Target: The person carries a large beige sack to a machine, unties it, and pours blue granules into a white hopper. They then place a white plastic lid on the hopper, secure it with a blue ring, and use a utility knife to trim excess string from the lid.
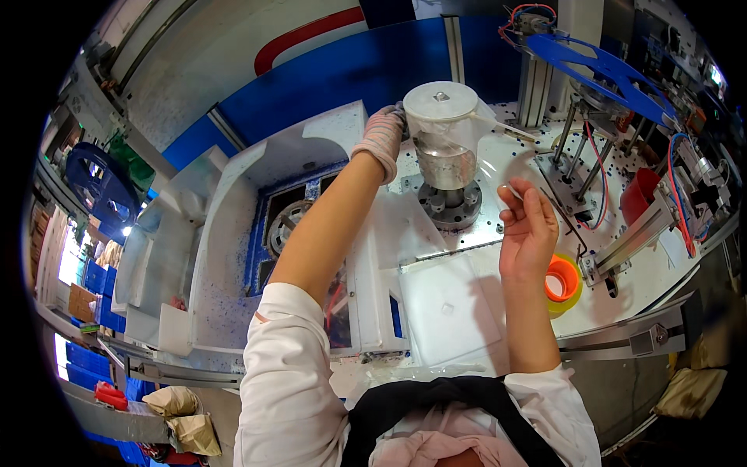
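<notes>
A metal cylinder (445, 159) stands upright on a dark round fixture (454, 205). A round white lid with a small metal piece at its centre (441, 99) tops it, and what looks like clear film surrounds its upper part. My left hand (381, 138), in a pink-and-white striped glove, is against the cylinder's left side. Its fingertips are hidden there, so their grip cannot be told. To the right of the cylinder and apart from it, my bare right hand (529, 229) is raised with its fingers curled together. A small pale bit shows at the fingertips, too small to name.
A white sheet stack (451, 307) lies in front of the fixture. Rolls of orange and yellow tape (572, 289) sit beside my right forearm. A metal post stand with a blue wheel (591, 66) rises at right, near a red cup (640, 196). A white-walled machine bay (233, 257) lies at left.
</notes>
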`<state>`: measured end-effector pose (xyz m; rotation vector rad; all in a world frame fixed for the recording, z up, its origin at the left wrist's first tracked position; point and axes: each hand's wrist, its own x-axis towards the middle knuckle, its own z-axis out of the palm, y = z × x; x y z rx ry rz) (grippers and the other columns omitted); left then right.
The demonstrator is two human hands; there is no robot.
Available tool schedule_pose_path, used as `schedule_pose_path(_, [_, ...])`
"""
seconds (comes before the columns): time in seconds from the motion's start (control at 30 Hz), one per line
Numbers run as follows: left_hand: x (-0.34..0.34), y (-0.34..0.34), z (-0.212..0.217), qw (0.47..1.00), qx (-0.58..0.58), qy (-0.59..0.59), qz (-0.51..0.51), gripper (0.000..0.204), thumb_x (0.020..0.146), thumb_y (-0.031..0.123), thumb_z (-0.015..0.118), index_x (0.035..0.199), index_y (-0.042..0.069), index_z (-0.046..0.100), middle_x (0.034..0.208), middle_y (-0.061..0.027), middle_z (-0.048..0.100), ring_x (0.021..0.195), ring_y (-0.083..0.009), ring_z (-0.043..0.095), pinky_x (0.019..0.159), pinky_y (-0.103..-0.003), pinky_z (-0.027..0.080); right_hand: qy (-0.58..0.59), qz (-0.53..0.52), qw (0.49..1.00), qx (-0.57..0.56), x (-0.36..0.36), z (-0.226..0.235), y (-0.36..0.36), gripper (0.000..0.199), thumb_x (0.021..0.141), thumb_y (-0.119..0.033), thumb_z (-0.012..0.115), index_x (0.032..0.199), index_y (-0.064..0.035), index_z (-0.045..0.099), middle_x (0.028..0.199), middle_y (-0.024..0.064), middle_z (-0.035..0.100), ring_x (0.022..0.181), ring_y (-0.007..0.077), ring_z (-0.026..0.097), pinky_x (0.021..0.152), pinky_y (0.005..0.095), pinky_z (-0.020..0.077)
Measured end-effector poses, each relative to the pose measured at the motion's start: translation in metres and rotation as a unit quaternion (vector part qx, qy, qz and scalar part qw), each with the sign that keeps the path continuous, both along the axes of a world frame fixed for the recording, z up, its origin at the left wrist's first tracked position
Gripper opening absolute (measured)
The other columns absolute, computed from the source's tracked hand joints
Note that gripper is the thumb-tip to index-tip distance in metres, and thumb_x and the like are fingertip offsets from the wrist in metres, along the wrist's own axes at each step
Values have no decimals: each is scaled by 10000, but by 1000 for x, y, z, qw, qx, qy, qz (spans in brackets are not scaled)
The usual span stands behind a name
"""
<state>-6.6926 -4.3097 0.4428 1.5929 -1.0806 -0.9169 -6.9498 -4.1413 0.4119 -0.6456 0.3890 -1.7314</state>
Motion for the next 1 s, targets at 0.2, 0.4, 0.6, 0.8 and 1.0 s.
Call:
schedule_pose_path(0.2, [15,-8,-16,970,-21,-235,-61,416,908,222,507,1301,100,448,1291,-26,508,1176,-152,468,974,-248,376,-27,0,1000,9,-9,-19,-51,143,895,-138,564,978,-39,626,976,80,659,813,180,644,603,233,464])
schedule_pose_path(0.4, [-7,15,0,998,-51,25,-29,402,906,229,506,1278,82,469,1257,-69,526,1142,-202,498,960,-290,385,-8,16,1000,-17,-14,-20,-101,139,907,-141,542,970,-43,617,961,91,654,767,172,632,609,244,470])
schedule_pose_path(0.6, [5,16,5,988,56,-137,-40,513,890,419,434,1254,62,497,1068,-145,607,946,-249,585,795,-335,479,32,-41,996,-73,-22,-29,-121,161,913,-138,524,963,-26,628,997,81,635,826,140,587,679,263,457])
schedule_pose_path(0.8, [-11,76,53,878,-389,-276,45,284,918,288,490,1126,121,587,1232,-118,507,1001,-221,520,857,-365,453,52,-71,983,-163,-18,-39,-85,158,899,-143,550,928,-24,651,1141,106,568,934,140,548,737,263,444])
schedule_pose_path(1.0, [-87,118,90,605,-437,-638,-191,361,852,439,489,1017,185,686,1463,-145,277,1345,-407,185,1086,-484,136,54,-90,981,-164,-2,-50,-65,144,879,-149,592,923,-28,656,1147,107,557,968,144,535,759,262,447])
